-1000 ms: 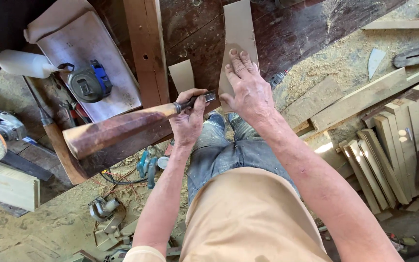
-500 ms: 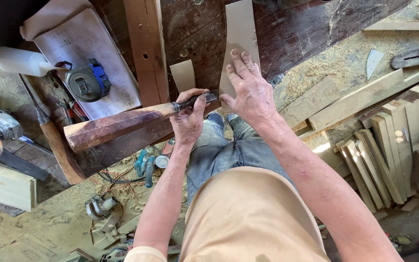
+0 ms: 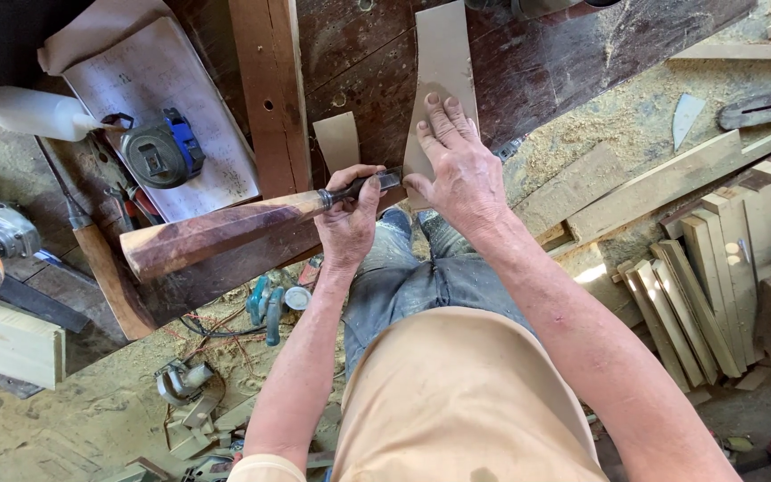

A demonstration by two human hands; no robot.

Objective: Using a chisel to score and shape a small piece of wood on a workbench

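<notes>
Left hand [image 3: 347,223]: fingers curled tight around the chisel [image 3: 252,228], frame centre.
Right hand [image 3: 461,170]: spread flat, pressing the cardboard template [image 3: 443,62].

A dark wooden bench [image 3: 564,45] is carrying a tan template [image 3: 443,62], a smaller tan piece [image 3: 338,140], a reddish plank [image 3: 269,89], a paper sheet [image 3: 167,89] and a tape measure [image 3: 161,153], while sawdust is covering the floor [image 3: 55,428] below.
</notes>
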